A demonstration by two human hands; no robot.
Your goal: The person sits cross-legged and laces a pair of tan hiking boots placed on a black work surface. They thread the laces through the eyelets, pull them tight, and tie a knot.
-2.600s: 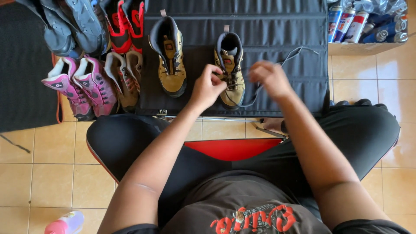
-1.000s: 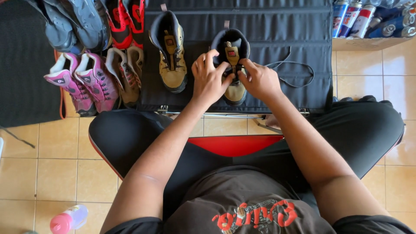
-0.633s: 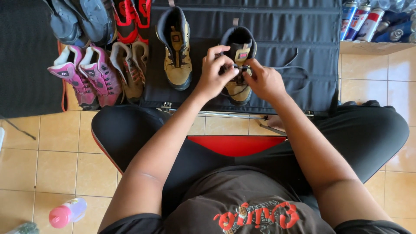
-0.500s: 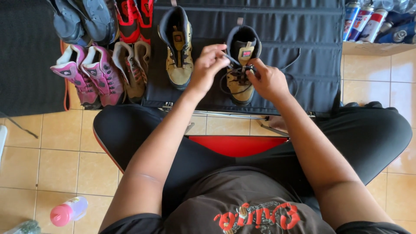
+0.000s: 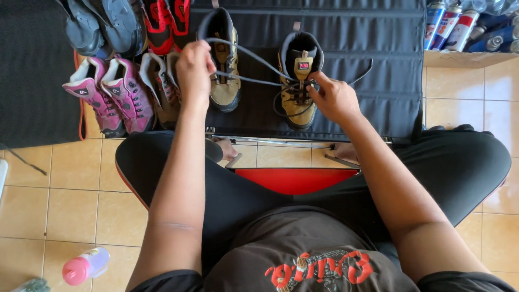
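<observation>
Upper centre of the frame, the left hand [image 5: 194, 67] is closing on the grey lace [image 5: 246, 65], drawing it taut leftward. The right hand [image 5: 335, 100] is pinching the tan boot [image 5: 298, 81] at its eyelets, steadying it.

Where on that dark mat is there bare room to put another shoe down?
The mat is bare right of the tan boot, up to the spray cans. Its left side is crowded: the other boot, pink sneakers and more shoes lie side by side.
</observation>
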